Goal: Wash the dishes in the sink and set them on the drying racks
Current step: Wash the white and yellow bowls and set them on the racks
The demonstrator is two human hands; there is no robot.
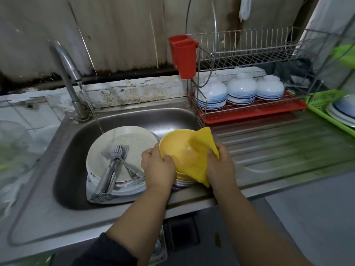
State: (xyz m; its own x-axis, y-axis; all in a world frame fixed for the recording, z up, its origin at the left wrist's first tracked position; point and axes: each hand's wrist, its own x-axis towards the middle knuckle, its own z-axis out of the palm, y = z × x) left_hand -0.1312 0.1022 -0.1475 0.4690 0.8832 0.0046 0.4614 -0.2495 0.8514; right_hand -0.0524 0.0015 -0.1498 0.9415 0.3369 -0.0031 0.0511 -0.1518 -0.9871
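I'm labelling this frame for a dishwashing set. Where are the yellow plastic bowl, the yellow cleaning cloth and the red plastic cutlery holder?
yellow plastic bowl [177, 148]: head view, inner wall left of centre.
yellow cleaning cloth [203, 140]: head view, upper fold over the bowl's rim.
red plastic cutlery holder [185, 58]: head view, front face.

Home kitchen, steel sink [63, 150] with running tap [67, 70], wire dish rack [249, 54], stacked bowls [241, 91]
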